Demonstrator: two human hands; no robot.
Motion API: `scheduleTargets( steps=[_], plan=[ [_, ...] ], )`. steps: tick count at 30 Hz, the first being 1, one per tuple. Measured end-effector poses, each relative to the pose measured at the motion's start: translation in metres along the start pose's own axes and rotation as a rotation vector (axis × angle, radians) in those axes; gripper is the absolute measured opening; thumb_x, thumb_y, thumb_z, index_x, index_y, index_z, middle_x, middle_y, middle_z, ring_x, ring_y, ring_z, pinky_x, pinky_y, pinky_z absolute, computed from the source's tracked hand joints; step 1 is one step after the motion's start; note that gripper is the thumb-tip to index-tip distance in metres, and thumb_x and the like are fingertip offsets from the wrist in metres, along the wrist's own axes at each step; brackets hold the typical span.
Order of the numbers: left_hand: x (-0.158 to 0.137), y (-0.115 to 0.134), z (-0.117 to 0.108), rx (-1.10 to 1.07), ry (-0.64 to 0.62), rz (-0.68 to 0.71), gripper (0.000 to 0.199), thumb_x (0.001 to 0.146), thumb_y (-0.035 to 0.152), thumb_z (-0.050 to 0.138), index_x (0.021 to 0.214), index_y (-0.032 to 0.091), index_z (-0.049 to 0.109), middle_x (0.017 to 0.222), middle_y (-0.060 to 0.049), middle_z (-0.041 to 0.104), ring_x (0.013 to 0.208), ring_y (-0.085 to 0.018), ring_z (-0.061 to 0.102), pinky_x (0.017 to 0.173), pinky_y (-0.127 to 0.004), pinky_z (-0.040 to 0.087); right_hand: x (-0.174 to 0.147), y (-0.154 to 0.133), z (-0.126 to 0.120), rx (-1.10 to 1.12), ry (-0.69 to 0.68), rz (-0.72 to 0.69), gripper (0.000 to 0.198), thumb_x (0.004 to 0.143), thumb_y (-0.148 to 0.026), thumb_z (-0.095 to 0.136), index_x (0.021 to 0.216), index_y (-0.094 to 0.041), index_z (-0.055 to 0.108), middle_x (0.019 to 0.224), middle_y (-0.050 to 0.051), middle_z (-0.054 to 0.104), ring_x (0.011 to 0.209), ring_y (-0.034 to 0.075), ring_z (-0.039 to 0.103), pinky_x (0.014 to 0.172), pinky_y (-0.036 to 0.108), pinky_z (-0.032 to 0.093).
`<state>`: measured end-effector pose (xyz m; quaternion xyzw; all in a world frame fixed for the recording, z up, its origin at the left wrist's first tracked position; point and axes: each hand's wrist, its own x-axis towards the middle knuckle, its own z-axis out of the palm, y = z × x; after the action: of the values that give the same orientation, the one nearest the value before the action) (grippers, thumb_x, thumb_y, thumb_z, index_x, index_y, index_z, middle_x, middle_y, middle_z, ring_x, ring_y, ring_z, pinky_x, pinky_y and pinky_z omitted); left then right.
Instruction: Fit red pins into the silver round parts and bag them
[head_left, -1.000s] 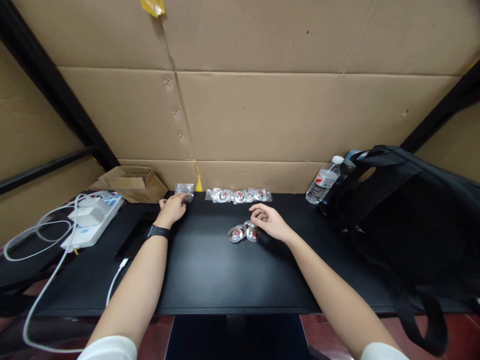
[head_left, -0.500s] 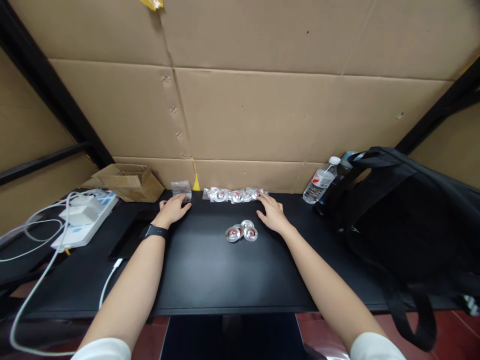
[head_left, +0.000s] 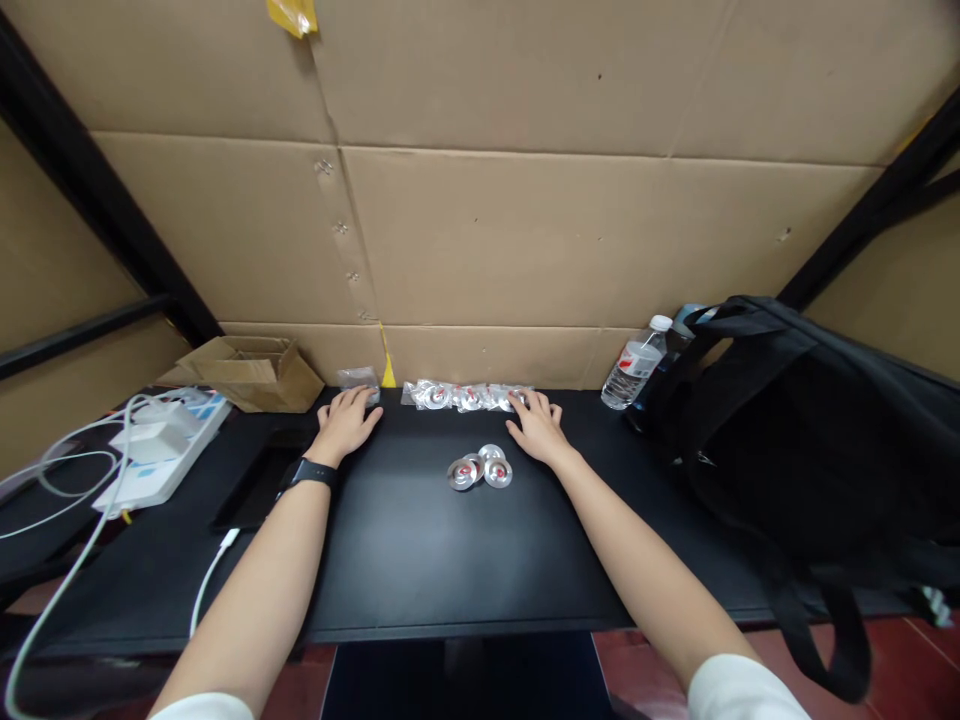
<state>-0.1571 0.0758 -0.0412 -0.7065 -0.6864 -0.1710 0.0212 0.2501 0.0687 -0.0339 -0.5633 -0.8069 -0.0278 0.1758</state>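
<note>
Near the back of the black table, my left hand [head_left: 345, 424] lies with its fingers spread beside a pile of clear plastic bags [head_left: 360, 379]; its fingertips cover part of them. My right hand [head_left: 538, 424] rests palm down, fingers apart, its fingertips at the right end of a row of silver discs in clear bags [head_left: 472, 397]. Between the hands, closer to me, several loose silver discs with red centres [head_left: 498, 472] overlap in a small cluster. Neither hand appears to hold anything.
At left are a brown paper bag [head_left: 262, 373], a black tray-like item [head_left: 259, 480] and a white power strip [head_left: 161, 460] with cables. A water bottle [head_left: 634, 365] and a black backpack [head_left: 795, 440] stand at right. Cardboard [head_left: 480, 240] walls the back.
The camera view has shifted slightly. Both hands stay in almost the same places, and the discs and bags have not visibly moved on the table.
</note>
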Motion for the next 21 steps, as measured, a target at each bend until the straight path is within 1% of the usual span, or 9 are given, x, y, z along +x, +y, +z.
scheduleTargets(
  steps=[2,3,5,8,12,14,17,19,21],
  plan=[
    [-0.001,0.006,-0.004,0.002,0.03,0.005,0.05,0.099,0.048,0.04,0.143,0.027,0.052,0.155,-0.012,0.045,0.14,-0.035,0.038,0.107,-0.053,0.033,0.001,0.0,0.0,0.002,0.009,-0.028,0.042,0.096,-0.032,0.05,0.138,-0.023,0.054,0.155,0.016,0.043,0.142,0.034,0.032,0.107,0.055,0.028],
    [-0.002,0.009,-0.006,0.0,0.043,0.015,0.049,0.099,0.048,0.04,0.142,0.027,0.053,0.155,-0.012,0.045,0.14,-0.035,0.038,0.107,-0.053,0.033,0.001,0.0,0.0,0.01,0.003,-0.038,0.039,0.097,-0.03,0.05,0.135,-0.022,0.055,0.155,0.015,0.045,0.142,0.033,0.032,0.107,0.055,0.027],
    [-0.004,0.017,-0.01,-0.005,0.069,0.043,0.047,0.099,0.046,0.042,0.141,0.028,0.054,0.154,-0.011,0.046,0.138,-0.035,0.039,0.105,-0.052,0.034,0.001,-0.002,-0.001,0.022,-0.003,-0.033,0.038,0.097,-0.03,0.05,0.134,-0.023,0.054,0.15,0.015,0.05,0.138,0.032,0.039,0.104,0.054,0.03],
    [-0.006,0.03,-0.014,-0.017,0.099,0.086,0.044,0.098,0.042,0.044,0.138,0.028,0.055,0.152,-0.01,0.048,0.136,-0.034,0.041,0.103,-0.051,0.035,-0.001,-0.005,-0.003,0.006,0.024,0.003,0.04,0.097,-0.032,0.052,0.135,-0.021,0.053,0.14,0.018,0.058,0.126,0.033,0.048,0.098,0.051,0.034],
    [-0.008,0.047,-0.02,-0.065,0.122,0.145,0.04,0.096,0.038,0.048,0.133,0.028,0.058,0.148,-0.009,0.052,0.135,-0.033,0.042,0.103,-0.05,0.035,-0.001,-0.004,-0.007,0.034,0.069,0.04,0.031,0.1,-0.031,0.047,0.125,-0.02,0.062,0.127,0.017,0.067,0.114,0.031,0.057,0.096,0.049,0.034],
    [-0.011,0.057,-0.023,-0.115,0.134,0.19,0.036,0.097,0.036,0.049,0.129,0.028,0.061,0.143,-0.008,0.056,0.133,-0.032,0.044,0.103,-0.048,0.035,0.001,0.0,-0.009,0.101,0.1,0.076,0.029,0.102,-0.031,0.045,0.118,-0.021,0.066,0.12,0.013,0.072,0.108,0.029,0.062,0.096,0.046,0.036],
    [-0.018,0.08,-0.03,-0.227,0.131,0.309,0.031,0.098,0.035,0.049,0.124,0.027,0.064,0.133,-0.008,0.063,0.127,-0.029,0.049,0.104,-0.046,0.035,0.001,0.008,-0.013,0.262,0.155,0.126,0.029,0.101,-0.03,0.044,0.107,-0.021,0.072,0.107,0.01,0.076,0.099,0.026,0.068,0.09,0.038,0.042],
    [-0.026,0.099,-0.032,-0.332,0.102,0.388,0.029,0.099,0.037,0.048,0.122,0.027,0.065,0.13,-0.007,0.065,0.125,-0.028,0.052,0.106,-0.046,0.036,-0.002,0.01,-0.019,0.417,0.191,0.117,0.031,0.101,-0.033,0.047,0.103,-0.02,0.074,0.096,0.009,0.077,0.087,0.024,0.07,0.081,0.033,0.046],
    [-0.035,0.12,-0.033,-0.491,0.059,0.404,0.031,0.1,0.041,0.048,0.122,0.027,0.064,0.128,-0.007,0.066,0.123,-0.027,0.056,0.106,-0.044,0.039,-0.007,0.006,-0.027,0.577,0.226,0.075,0.032,0.099,-0.038,0.05,0.101,-0.018,0.075,0.089,0.008,0.077,0.078,0.023,0.069,0.074,0.031,0.048]
  ],
)
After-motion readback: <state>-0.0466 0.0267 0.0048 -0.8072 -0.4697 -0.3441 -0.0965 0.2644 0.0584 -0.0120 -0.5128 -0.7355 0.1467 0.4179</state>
